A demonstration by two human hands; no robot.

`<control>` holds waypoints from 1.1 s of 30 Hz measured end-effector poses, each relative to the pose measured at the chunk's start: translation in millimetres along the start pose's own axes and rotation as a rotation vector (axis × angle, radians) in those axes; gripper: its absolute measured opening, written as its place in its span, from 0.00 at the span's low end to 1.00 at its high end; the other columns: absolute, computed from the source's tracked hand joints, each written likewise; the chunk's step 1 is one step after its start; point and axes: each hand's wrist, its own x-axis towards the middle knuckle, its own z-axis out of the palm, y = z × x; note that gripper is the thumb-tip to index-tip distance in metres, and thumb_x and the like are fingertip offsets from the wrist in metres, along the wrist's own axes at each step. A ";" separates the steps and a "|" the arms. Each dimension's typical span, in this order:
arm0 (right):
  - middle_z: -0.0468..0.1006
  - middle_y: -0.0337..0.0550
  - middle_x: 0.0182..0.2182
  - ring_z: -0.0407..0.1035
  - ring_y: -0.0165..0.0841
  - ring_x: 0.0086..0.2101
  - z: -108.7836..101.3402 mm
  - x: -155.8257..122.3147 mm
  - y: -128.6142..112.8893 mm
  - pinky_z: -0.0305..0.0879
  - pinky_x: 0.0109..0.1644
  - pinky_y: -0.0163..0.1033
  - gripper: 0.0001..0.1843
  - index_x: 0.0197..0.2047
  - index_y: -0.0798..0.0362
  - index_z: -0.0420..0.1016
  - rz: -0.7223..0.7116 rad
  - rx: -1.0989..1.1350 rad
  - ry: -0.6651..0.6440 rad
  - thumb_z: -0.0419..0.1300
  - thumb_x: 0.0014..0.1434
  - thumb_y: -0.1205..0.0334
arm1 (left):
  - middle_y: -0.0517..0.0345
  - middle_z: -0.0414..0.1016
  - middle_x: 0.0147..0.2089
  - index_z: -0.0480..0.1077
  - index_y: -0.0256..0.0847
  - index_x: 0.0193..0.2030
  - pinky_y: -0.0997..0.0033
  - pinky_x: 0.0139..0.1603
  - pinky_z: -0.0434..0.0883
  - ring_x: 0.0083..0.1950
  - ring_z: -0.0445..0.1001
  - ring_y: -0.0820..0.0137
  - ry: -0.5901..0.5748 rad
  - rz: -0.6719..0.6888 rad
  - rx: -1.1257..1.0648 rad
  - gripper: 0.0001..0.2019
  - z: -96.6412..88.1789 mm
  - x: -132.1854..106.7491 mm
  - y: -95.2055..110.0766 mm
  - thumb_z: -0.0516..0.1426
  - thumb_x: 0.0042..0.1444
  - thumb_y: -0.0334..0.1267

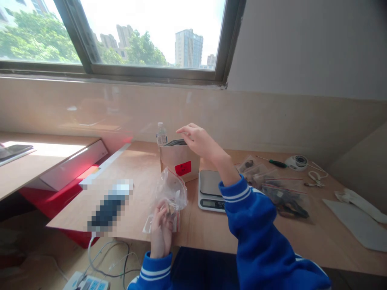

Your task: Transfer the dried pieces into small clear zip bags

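Note:
My left hand [161, 229] is closed on a clear plastic zip bag [171, 193], held upright over the front edge of the wooden table [136, 169]. My right hand [198, 141] is raised above the open top of a brown paper bag [179, 161] with a red label; its fingers are curled loosely downward with nothing visible in them. A small digital scale [210, 189] sits just right of the paper bag, under my right forearm. Both sleeves are blue with white stripes.
A water bottle [161, 135] stands behind the paper bag. Several filled zip bags [272, 185] lie right of the scale, with a green screwdriver [273, 162], a tape roll [298, 162] and white sheets [356, 221] beyond. A blurred dark object [107, 207] lies left. A power strip [87, 282] and cables are below.

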 end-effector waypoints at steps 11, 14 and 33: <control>0.72 0.43 0.39 0.68 0.30 0.40 27.8 -99.6 -20.4 0.64 0.45 0.36 0.15 0.40 0.52 0.75 0.113 0.393 -0.127 0.48 0.61 0.72 | 0.55 0.73 0.52 0.68 0.47 0.53 0.67 0.59 0.64 0.57 0.69 0.65 -0.229 0.098 0.118 0.26 7.8 -5.5 -10.8 0.65 0.44 0.37; 0.74 0.43 0.38 0.69 0.29 0.39 43.2 -110.6 -12.5 0.64 0.44 0.36 0.15 0.38 0.53 0.74 0.213 0.447 -0.179 0.47 0.59 0.74 | 0.54 0.73 0.52 0.68 0.47 0.53 0.67 0.58 0.65 0.57 0.69 0.64 -0.208 0.140 0.149 0.28 10.3 -7.9 -12.6 0.66 0.42 0.38; 0.75 0.47 0.41 0.71 0.32 0.35 69.7 -131.3 -12.3 0.68 0.40 0.36 0.17 0.50 0.55 0.72 0.421 0.653 -0.320 0.57 0.56 0.64 | 0.53 0.79 0.43 0.75 0.40 0.46 0.63 0.49 0.73 0.47 0.76 0.63 -0.063 0.123 0.151 0.23 5.2 -5.5 -13.2 0.67 0.40 0.41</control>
